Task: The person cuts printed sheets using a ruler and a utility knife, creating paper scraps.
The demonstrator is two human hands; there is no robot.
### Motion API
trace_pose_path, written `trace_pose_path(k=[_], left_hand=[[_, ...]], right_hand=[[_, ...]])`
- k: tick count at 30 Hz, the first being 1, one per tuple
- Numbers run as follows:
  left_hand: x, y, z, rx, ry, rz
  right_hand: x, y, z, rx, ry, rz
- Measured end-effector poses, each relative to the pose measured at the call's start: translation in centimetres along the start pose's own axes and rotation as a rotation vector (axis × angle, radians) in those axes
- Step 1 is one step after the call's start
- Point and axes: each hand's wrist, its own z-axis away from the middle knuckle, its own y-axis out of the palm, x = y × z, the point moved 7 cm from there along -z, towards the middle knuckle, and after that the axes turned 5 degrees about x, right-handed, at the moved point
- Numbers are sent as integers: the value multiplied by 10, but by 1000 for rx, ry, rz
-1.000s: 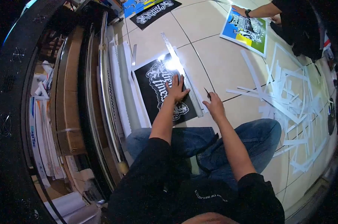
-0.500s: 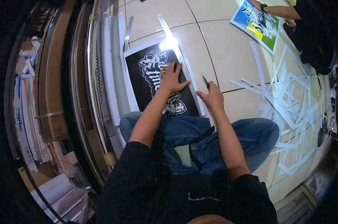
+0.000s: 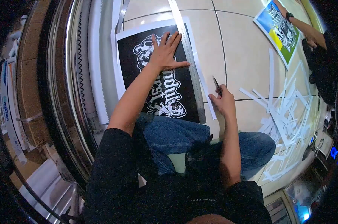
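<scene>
A black print with white lettering and lion figures (image 3: 165,89) lies on the floor before my knees, its white border showing on several sides. Along its right side runs a long steel ruler (image 3: 193,71). My left hand (image 3: 165,54) is spread flat over the print's upper part, thumb reaching onto the ruler. Right of the ruler, my right hand (image 3: 225,102) grips a slim cutter knife (image 3: 217,86), its pointed blade facing up and away, apart from the sheet. A white edge strip (image 3: 206,89) lies between ruler and knife.
Many white paper offcuts (image 3: 284,119) are heaped on the tiles at right. Beyond them, another person's arm (image 3: 307,30) reaches over a colourful print (image 3: 281,30). A metal-railed machine (image 3: 70,74) and a cardboard box (image 3: 29,74) stand at left.
My left hand has spread its fingers wider and sits farther up the print. My right hand still holds the knife, beside the ruler. The whole view has shifted.
</scene>
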Motion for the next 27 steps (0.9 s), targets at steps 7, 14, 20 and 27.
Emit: trace_pose_path(k=[7, 14, 20, 27], left_hand=[[-4, -4, -15, 14, 108, -109], [-4, 0, -15, 5, 98, -104], [-3, -2, -14, -32, 125, -63], [-4, -2, -15, -4, 123, -108]], right_hand=[[39, 24, 10, -136, -120, 61], [25, 18, 3, -126, -139, -113], [13, 11, 0, -131, -43, -245], [23, 16, 3, -115, -60, -171]])
